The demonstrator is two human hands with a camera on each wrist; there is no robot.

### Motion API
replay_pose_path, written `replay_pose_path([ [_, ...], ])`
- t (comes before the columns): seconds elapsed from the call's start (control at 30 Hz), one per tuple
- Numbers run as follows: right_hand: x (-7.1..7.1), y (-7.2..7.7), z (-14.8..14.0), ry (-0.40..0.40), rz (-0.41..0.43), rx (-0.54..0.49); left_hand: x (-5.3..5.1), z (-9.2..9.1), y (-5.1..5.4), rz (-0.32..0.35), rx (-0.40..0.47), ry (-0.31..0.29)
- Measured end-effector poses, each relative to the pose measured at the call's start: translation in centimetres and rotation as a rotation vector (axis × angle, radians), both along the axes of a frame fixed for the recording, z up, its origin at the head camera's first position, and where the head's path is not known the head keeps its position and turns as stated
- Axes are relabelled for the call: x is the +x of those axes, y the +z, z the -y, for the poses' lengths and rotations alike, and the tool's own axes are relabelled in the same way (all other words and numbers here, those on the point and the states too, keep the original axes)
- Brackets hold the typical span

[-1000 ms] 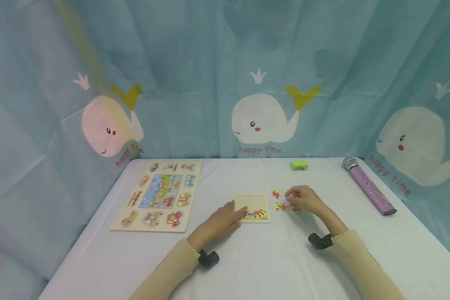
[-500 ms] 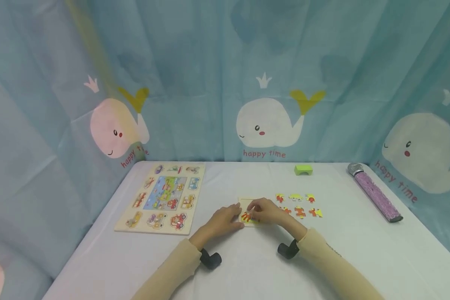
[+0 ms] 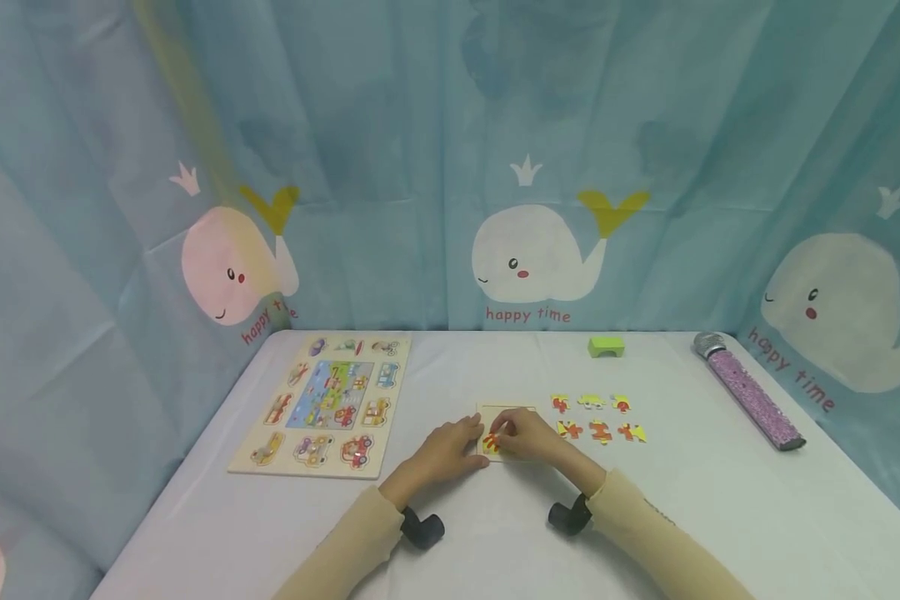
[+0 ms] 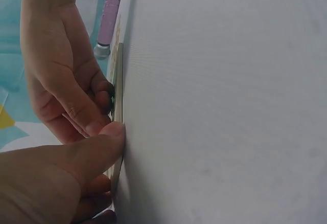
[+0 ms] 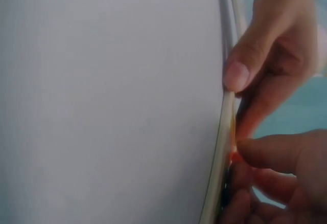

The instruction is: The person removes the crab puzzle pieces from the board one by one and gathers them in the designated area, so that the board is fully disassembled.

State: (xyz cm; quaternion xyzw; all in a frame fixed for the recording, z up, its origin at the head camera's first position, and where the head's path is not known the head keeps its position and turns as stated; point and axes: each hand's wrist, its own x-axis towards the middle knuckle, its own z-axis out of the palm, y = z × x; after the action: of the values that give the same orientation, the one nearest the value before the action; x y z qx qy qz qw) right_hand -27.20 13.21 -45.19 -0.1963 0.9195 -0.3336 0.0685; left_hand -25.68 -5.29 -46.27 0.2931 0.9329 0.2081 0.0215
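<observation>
Here, left hand (image 3: 446, 452): gripping the frame (image 3: 484, 411) (thumb on edge, I see)
Right hand (image 3: 531, 435): pinching a red piece (image 5: 235, 156)

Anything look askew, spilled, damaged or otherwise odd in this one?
Nothing plainly odd stands out. Six loose puzzle pieces lie in two rows, and the microphone lies aslant but wholly on the table. Whether everything inside the small frame sits flush I cannot tell, since the right hand covers part of it.
</observation>
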Motion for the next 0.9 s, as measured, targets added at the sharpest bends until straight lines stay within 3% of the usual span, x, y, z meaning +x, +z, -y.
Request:
replay_pose_path([
  [0.43,0.75,-0.67,0.36,-0.049,0.024,0.003,0.40,-0.08,-0.28,-0.007,-0.001,-0.012],
  [0.67,0.71,-0.83,0.14,-0.015,-0.052,-0.061,0.29,-0.08,-0.28,-0.054,-0.020,-0.014],
  [0.9,0.35,-0.53,0.06,-0.060,-0.071,-0.074,0.12,-0.16,-0.07,-0.057,-0.024,-0.007],
])
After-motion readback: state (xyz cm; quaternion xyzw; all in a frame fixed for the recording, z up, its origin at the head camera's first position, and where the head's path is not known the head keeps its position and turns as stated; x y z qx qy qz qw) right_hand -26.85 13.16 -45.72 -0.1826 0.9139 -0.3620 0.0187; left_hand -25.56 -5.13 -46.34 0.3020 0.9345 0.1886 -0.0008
